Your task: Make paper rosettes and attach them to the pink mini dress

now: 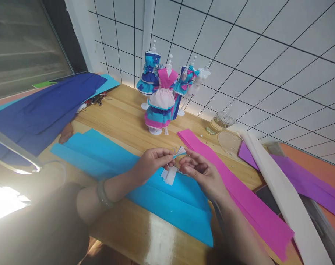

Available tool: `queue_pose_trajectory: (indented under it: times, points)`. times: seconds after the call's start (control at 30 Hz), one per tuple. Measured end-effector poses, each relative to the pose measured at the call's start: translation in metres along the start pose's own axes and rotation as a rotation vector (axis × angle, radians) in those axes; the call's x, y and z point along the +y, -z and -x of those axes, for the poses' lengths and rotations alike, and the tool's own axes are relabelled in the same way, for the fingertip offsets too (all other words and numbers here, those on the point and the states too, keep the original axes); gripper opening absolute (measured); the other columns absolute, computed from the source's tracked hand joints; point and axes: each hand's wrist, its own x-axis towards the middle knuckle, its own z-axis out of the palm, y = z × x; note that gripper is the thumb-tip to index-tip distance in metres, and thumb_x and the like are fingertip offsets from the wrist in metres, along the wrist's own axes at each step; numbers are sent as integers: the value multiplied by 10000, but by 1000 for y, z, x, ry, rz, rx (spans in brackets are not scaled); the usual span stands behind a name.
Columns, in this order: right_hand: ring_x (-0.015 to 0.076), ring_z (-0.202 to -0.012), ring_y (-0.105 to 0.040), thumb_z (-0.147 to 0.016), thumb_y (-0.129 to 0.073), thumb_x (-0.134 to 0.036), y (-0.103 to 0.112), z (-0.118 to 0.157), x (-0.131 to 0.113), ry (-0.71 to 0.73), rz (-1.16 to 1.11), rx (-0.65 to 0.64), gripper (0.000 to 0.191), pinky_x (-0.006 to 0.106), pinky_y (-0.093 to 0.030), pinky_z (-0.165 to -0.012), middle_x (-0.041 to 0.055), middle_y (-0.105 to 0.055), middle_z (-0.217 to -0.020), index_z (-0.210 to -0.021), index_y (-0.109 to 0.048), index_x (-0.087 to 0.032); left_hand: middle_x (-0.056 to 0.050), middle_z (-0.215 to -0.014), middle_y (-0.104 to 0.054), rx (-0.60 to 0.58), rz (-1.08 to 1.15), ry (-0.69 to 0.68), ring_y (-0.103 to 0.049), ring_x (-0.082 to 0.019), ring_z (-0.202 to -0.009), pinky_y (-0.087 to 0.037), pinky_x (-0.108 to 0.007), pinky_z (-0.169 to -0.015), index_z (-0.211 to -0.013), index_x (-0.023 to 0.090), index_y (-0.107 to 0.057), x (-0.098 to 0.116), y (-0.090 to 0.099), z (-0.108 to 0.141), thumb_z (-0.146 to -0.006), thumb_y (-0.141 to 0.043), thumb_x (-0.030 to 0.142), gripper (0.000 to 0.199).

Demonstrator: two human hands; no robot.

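Observation:
My left hand [156, 162] pinches a small pleated paper piece [180, 151], white with a light blue edge, between thumb and fingers. Close on its right is my right hand [202, 171], its fingers curled in and the index fingertip at the edge of that piece. What the right fingers hold, if anything, is too small to make out. A thin, pale loop [171, 149] shows beside the fingertips. Below the hands, several small white paper strips [170, 176] lie on a wide sheet of blue crepe paper [167, 206].
Small dress forms in paper dresses [163, 97] stand by the tiled wall. A lidded glass cup [219, 123] is right of them. Pink [239, 187], white [283, 191] and purple paper [302, 176] lie at right, dark blue paper [46, 106] at left. A bright lamp [7, 198] glares lower left.

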Motion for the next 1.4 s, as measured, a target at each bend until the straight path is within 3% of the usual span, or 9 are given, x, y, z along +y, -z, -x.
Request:
queue_pose_trajectory:
  times: [0.07, 0.17, 0.3, 0.4, 0.6, 0.9, 1.07, 1.4]
  points:
    - [142, -662, -571, -714, -620, -360, 2, -1, 4, -18, 36, 89, 220, 296, -468, -657, 24, -611, -732, -856, -604, -192, -17, -716, -599, 38, -64, -24, -519, -96, -628, -424, -245, -652, -925, 143, -617, 3, 0, 0, -750, -533, 289, 243]
    - [112, -505, -509, -763, -542, -416, 2, -2, 7, -46, 120, 155, 310, 259, -439, -557, 9, -560, -523, -586, -572, -163, -36, -800, -622, 31, -183, -45, -534, -107, -651, -438, -246, -662, -1038, 152, -585, 6, -1, 2, -761, -515, 296, 320]
    - [124, -565, -520, -730, -590, -393, -4, 0, 4, -19, 148, 147, 208, 249, -427, -565, 1, -577, -596, -733, -601, -185, -67, -1006, -591, 4, -364, -181, -552, -150, -805, -449, -252, -692, -1062, 178, -582, 4, -4, 6, -787, -471, 295, 319]
    - [128, -603, -525, -733, -588, -387, -7, 0, 2, -15, 156, 128, 230, 241, -419, -566, 6, -585, -652, -854, -595, -191, -69, -1018, -581, -33, -528, -312, -529, -175, -920, -430, -269, -777, -1070, 196, -581, 1, -6, 7, -807, -436, 256, 306]
    - [118, -581, -500, -764, -550, -386, -6, 0, 5, -15, 214, 126, 232, 232, -395, -565, 8, -573, -620, -689, -576, -168, -77, -975, -590, -108, -723, -446, -525, -174, -912, -407, -285, -813, -1071, 194, -572, 0, -8, 9, -823, -404, 205, 300]
    - [127, -587, -516, -749, -559, -386, -9, 1, 4, -30, 191, 127, 230, 244, -396, -572, 4, -579, -606, -671, -581, -170, -30, -819, -627, 10, -632, -288, -568, -125, -708, -462, -224, -647, -942, 190, -619, 0, -11, 9, -744, -526, 230, 222]
    - [123, -569, -506, -744, -560, -379, -13, 1, 6, -24, 194, 147, 229, 240, -389, -560, -6, -563, -582, -642, -570, -175, -25, -785, -633, 24, -563, -204, -582, -126, -714, -474, -231, -676, -928, 174, -588, -4, -14, 10, -711, -561, 228, 225]
    - [121, -581, -510, -770, -545, -356, -3, -1, 10, -35, 121, 165, 232, 248, -406, -591, 4, -562, -602, -641, -556, -164, -54, -870, -598, 2, -359, -139, -577, -152, -815, -465, -264, -709, -1104, 166, -443, -4, -9, 6, -698, -595, 283, 449]
